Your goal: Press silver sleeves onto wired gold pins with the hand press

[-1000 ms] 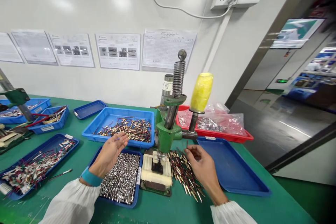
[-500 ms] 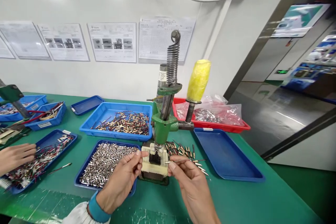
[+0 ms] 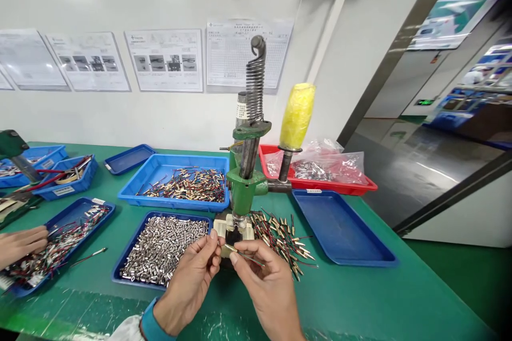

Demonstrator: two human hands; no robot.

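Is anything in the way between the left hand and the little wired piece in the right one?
Nothing visible is. The left hand has its fingertips close to the tip of the wired piece, held by the right hand. The press stands behind. Whether they touch is too small to tell.

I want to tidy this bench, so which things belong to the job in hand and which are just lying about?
Probably the job:
gold-tipped wire in the right hand
press
metal bits beside the left hand
pile of wires right of the press

Apparently lying about:
small blue tray at the back
red tray
stray wire on the left
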